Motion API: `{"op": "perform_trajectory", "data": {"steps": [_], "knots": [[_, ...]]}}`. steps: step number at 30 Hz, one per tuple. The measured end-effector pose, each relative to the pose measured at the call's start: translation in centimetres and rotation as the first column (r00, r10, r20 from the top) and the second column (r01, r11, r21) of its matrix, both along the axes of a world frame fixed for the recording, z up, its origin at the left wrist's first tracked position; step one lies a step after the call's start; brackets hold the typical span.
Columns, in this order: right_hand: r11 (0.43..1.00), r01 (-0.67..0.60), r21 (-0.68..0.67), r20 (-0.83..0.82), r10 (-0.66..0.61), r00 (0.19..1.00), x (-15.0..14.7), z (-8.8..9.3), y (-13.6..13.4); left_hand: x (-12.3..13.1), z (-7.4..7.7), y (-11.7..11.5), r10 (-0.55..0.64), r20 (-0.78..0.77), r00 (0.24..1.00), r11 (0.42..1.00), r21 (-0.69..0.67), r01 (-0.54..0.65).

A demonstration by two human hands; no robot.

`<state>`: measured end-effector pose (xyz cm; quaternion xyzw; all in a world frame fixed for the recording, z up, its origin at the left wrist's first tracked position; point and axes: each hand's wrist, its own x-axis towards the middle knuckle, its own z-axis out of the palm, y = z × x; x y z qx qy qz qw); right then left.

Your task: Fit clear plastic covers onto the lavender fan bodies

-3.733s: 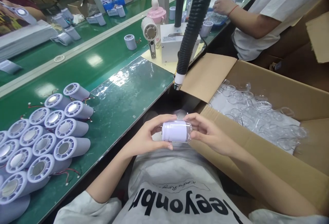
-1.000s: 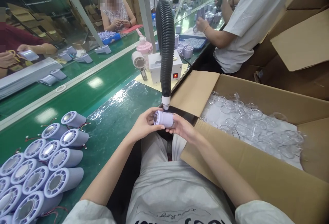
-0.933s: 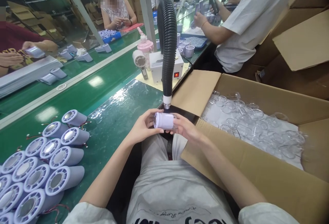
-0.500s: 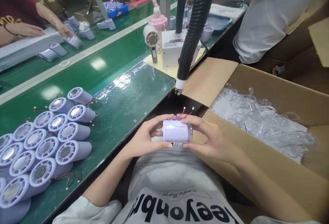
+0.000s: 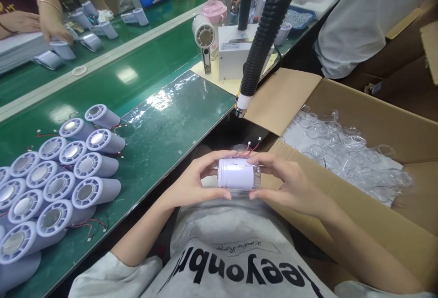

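Between my two hands lies a lavender cylindrical housing [image 5: 237, 174], held sideways in front of my shirt. My left hand [image 5: 198, 181] grips its left end, thumb below and fingers above. At the other end my right hand [image 5: 278, 179] has its fingers and thumb on the housing and on a clear plastic ring [image 5: 257, 175] fitted around or against that end; how far it is seated I cannot tell. Thin red wires with white connectors [image 5: 253, 143] stick up behind the housing.
Many similar housings [image 5: 85, 192] stand on the green bench at left. An open carton [image 5: 369, 101] at right holds clear plastic rings [image 5: 352, 145]. A black corrugated hose [image 5: 260, 42] hangs ahead, beside a white box [image 5: 234, 63] and a small fan-like device [image 5: 204, 38]. Co-workers' hands are across the bench.
The view has shifted slightly, so the bench things sit a little higher. Both hands keep hold of the housing; the clear ring shows slightly more at its right end.
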<state>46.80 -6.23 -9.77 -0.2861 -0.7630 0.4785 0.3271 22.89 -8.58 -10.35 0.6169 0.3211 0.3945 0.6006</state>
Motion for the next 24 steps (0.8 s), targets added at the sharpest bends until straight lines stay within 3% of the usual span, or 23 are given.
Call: {"op": "perform_trajectory", "data": {"steps": [4, 9, 14, 20, 24], "knots": [[0.999, -0.003, -0.036, -0.016, 0.002, 1.000, 0.0, 0.0, 0.0, 0.0, 0.1, -0.1, 0.003, -0.031, 1.000, 0.999, 0.037, -0.002], [0.972, -0.005, -0.234, -0.006, 0.004, 1.000, 0.1, -0.2, 0.0, -0.4, -0.2, -0.2, 0.028, -0.103, 0.994, 0.998, 0.063, -0.021], [0.861, -0.058, -0.505, -0.104, 0.006, 0.995, -0.3, -0.7, 0.1, -0.6, -0.6, -0.3, 0.042, -0.139, 0.989, 0.997, 0.068, -0.033], [0.769, -0.064, -0.636, -0.163, -0.053, 0.985, -0.8, -0.9, 0.5, -0.6, -0.7, -0.2, 0.028, -0.158, 0.987, 0.998, 0.066, -0.018], [0.657, -0.092, -0.748, -0.187, -0.075, 0.980, -1.1, -1.0, 0.7, -0.6, -0.9, -0.3, 0.030, -0.170, 0.985, 0.997, 0.074, -0.018]]}}
